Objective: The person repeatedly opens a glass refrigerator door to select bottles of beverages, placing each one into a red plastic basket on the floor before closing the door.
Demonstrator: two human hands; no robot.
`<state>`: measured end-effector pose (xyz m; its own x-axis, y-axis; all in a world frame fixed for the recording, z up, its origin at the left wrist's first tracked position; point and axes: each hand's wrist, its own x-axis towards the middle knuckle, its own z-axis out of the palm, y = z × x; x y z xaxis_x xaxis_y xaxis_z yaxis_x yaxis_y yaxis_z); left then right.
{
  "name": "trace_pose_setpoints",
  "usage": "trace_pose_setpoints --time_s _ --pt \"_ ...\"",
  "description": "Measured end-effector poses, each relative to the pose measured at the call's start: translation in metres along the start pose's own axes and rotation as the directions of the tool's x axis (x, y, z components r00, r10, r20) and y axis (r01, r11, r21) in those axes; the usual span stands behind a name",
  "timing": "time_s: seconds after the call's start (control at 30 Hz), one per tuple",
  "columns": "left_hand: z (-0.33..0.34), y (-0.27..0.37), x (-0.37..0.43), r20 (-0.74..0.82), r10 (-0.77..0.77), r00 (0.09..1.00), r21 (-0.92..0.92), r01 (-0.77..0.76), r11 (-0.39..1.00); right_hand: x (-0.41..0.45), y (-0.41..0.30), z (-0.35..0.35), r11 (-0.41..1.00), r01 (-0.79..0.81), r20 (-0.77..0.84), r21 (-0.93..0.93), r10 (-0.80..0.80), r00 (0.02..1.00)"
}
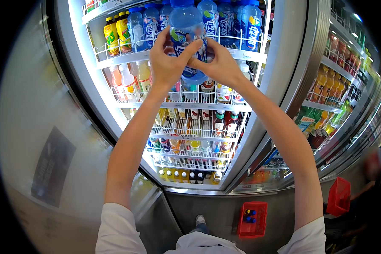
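Note:
Both my hands hold one blue plastic drink bottle (pixel 185 20) upright in front of the open drinks fridge. My left hand (pixel 168 60) grips its left side, and my right hand (pixel 217 60) grips its right side, the thumbs meeting across the printed label. Behind it, blue-capped bottles of the same kind (pixel 253 28) stand in a row on the upper wire-fronted shelf (pixel 247 54). Yellow bottles (pixel 111 36) stand at the left end of that row. My hands and the held bottle hide part of the shelf below.
Lower shelves (pixel 190 105) carry more bottled drinks. The fridge door (pixel 50 111) stands open on my left. A red shopping basket (pixel 263 222) with several bottles sits on the floor (pixel 216 203). At right, a person holds another red basket (pixel 339 195) near a neighbouring fridge (pixel 324 108).

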<state>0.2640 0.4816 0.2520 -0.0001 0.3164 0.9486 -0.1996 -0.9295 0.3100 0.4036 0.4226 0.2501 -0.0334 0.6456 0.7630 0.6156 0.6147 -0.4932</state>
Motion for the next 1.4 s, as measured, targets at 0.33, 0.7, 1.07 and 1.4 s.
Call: trace_pose_setpoints --time_s 0.33,0.7,1.07,1.4 --pt "0.012 0.059 -0.069 0.265 -0.563 0.782 -0.129 0.608 0.783 -0.087 -0.021 -0.046 0.897 -0.413 0.276 0.157 0.362 0.890" --pt "0.010 0.089 -0.117 0.270 -0.607 0.748 -0.121 0.652 0.749 -0.142 -0.034 -0.047 0.823 -0.537 0.331 0.184 0.462 0.823" --pt "0.018 0.171 -0.160 0.083 -0.561 0.824 0.074 0.556 0.828 -0.188 -0.070 -0.050 0.798 -0.575 0.407 0.181 0.471 0.782" --pt "0.034 0.218 -0.225 -0.139 -0.714 0.686 0.087 0.727 0.682 -0.253 -0.087 -0.043 0.746 -0.647 0.462 0.155 0.524 0.715"
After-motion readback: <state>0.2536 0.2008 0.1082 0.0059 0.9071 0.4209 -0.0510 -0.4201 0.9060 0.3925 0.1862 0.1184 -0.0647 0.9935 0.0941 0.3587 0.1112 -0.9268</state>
